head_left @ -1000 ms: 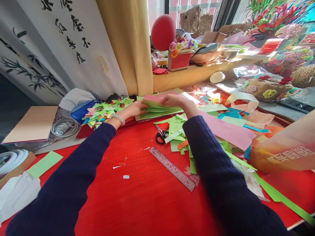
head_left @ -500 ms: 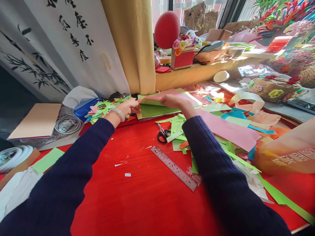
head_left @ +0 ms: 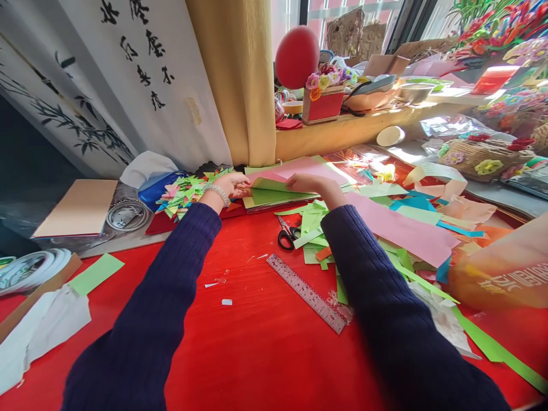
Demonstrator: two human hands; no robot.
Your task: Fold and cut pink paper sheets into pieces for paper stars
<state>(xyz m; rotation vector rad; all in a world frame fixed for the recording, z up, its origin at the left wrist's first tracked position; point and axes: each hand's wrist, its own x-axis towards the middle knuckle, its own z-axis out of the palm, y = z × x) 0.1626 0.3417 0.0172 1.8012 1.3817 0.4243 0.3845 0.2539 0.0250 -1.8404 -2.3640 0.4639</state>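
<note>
At the back of the table lies a stack of coloured paper, with a pink sheet and green sheets showing. My right hand is closed on a green sheet of paper, its near edge lifted and curled. My left hand, wearing a beaded bracelet, has its fingers pinched together at the sheet's left corner. Its fingertips partly hide the paper there. Beside my left wrist sits a heap of small cut paper pieces, mostly green. Black-handled scissors and a clear ruler lie nearer me.
Green paper strips, a long pink strip and an orange bag cover the right side. Tape rolls and a green piece are on the left. A red balloon stands on the sill behind.
The view has shifted slightly left, so things sit further right. The green sheet's flap now shows between my hands, where pink paper showed before. Both hands stay at the stack.
</note>
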